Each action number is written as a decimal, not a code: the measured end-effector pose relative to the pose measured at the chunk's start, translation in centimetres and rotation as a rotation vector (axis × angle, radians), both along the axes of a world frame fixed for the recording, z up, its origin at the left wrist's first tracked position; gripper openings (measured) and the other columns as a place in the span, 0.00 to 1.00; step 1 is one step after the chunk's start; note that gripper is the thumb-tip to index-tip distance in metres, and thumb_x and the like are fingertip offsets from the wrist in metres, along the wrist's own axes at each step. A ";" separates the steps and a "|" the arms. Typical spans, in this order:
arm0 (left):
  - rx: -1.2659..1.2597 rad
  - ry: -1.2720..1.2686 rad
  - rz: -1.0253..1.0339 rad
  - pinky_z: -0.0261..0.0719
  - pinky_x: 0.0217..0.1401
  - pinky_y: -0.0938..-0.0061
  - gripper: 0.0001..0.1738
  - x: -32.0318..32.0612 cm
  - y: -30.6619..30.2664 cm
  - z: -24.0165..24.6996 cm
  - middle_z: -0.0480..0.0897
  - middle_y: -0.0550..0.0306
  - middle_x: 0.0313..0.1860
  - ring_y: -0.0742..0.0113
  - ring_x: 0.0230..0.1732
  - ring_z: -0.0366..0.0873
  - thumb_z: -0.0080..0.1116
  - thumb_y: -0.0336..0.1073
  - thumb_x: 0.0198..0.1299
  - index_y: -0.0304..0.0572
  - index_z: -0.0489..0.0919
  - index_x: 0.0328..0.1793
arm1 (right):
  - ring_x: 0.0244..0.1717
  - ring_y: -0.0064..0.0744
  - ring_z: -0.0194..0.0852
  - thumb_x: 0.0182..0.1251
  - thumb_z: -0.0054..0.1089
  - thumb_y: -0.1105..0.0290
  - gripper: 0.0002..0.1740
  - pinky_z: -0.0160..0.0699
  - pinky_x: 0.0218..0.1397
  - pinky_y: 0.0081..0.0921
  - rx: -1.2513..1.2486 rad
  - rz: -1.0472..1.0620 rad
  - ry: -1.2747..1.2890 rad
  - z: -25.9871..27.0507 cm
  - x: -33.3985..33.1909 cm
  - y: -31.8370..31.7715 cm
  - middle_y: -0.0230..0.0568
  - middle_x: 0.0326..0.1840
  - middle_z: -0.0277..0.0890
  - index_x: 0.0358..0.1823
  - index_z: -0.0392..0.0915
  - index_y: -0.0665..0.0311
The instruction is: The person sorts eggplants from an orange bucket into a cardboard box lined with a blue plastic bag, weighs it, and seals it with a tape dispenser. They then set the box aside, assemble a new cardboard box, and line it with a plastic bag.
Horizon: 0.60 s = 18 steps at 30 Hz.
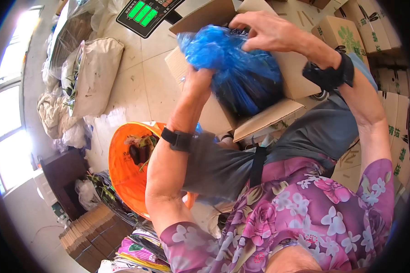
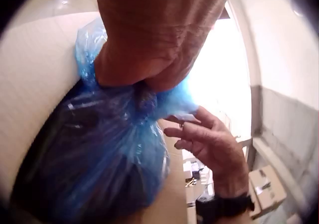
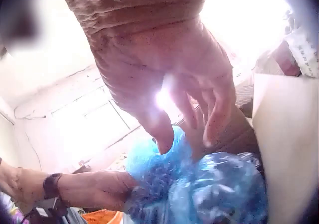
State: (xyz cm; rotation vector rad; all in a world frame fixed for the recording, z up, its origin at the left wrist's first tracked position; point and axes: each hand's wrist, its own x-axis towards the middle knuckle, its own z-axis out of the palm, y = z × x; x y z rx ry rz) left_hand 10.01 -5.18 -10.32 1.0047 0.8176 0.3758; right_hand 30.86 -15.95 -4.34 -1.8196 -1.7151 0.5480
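A blue plastic bag (image 1: 248,77) bulging with dark contents sits in an open cardboard box (image 1: 271,119). My left hand (image 1: 199,81) grips the gathered neck of the bag, and the plastic bunches up above the fist. Over the far side of the bag, my right hand (image 1: 268,31) has its fingers loosely bent. The right wrist view shows the right hand (image 3: 174,84) just above the crumpled blue plastic (image 3: 224,184), with thumb and fingers apart. In the left wrist view, the right fingers are beside the bag's top (image 2: 177,102).
An orange bucket (image 1: 118,170) with dark vegetables in it stands by the left arm. A scale display (image 1: 143,17) glows green beyond the box. A white sack (image 1: 98,75) leans at the left. Printed cartons (image 1: 346,38) are stacked at the right, flattened cardboard (image 1: 93,234) at lower left.
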 end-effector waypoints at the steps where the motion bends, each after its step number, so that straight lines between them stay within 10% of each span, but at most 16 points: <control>1: 0.001 -0.003 0.001 0.81 0.51 0.67 0.19 -0.3 0.0 -0.6 0.81 0.57 0.49 0.63 0.48 0.79 0.61 0.28 0.62 0.37 0.76 0.59 | 0.37 0.43 0.82 0.50 0.68 0.61 0.31 0.81 0.44 0.35 0.001 0.001 -0.003 -0.6 0.4 -1.0 0.53 0.43 0.80 0.54 0.75 0.71; 6: -0.106 -0.026 0.107 0.84 0.54 0.59 0.21 0.0 -1.1 -1.9 0.81 0.52 0.52 0.56 0.51 0.81 0.53 0.17 0.61 0.40 0.74 0.60 | 0.52 0.59 0.73 0.49 0.74 0.56 0.33 0.72 0.54 0.44 -0.374 0.280 0.090 -4.9 -2.8 -2.7 0.59 0.47 0.75 0.51 0.73 0.70; 10: -0.064 0.116 0.040 0.85 0.51 0.60 0.21 -0.1 -1.4 -3.0 0.80 0.51 0.51 0.57 0.50 0.81 0.51 0.17 0.59 0.39 0.74 0.59 | 0.55 0.59 0.70 0.48 0.74 0.59 0.38 0.69 0.60 0.44 -0.208 0.085 0.146 -7.0 -6.7 -1.2 0.58 0.54 0.71 0.59 0.69 0.65; 18: 0.029 0.228 0.046 0.79 0.48 0.63 0.18 -0.6 -3.0 0.1 0.81 0.48 0.47 0.58 0.48 0.81 0.58 0.38 0.61 0.36 0.77 0.55 | 0.52 0.60 0.78 0.49 0.62 0.73 0.25 0.76 0.55 0.43 -0.060 0.237 0.293 -10.0 -6.0 2.4 0.56 0.47 0.81 0.53 0.76 0.67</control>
